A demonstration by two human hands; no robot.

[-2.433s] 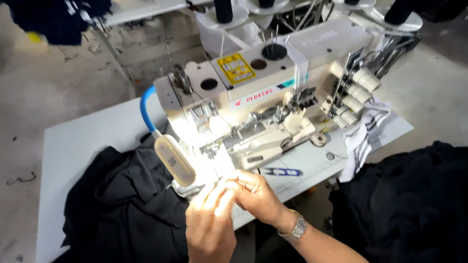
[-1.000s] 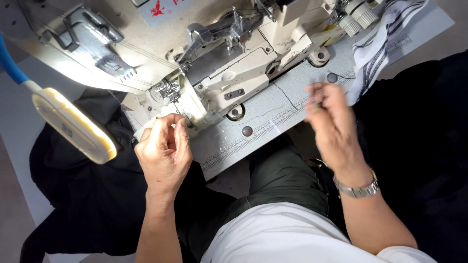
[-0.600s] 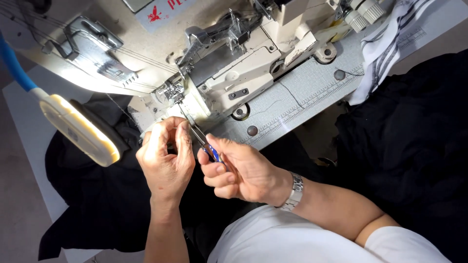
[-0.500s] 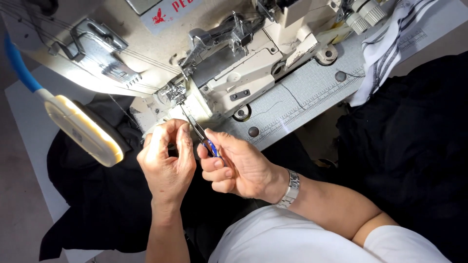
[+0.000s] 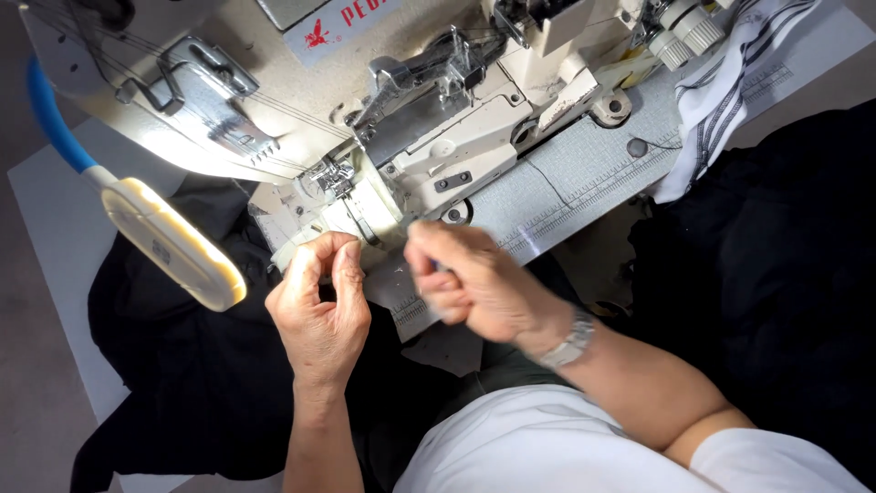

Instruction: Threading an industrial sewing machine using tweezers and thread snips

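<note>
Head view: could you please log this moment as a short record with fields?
machine: cream sewing machine on a grey table
left hand: fingers pinched just below the needle area
right hand: blurred, beside the left, wristwatch on it
lamp: lit, blue neck, left of the hands
cloth: black fabric under the lamp; striped cloth at the right

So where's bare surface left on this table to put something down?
Bare: the grey ruled plate between the machine and striped cloth, and the white table strip left of the lamp. Crowded: the needle area, where left hand and right hand meet; black fabric covers the rest.
</note>
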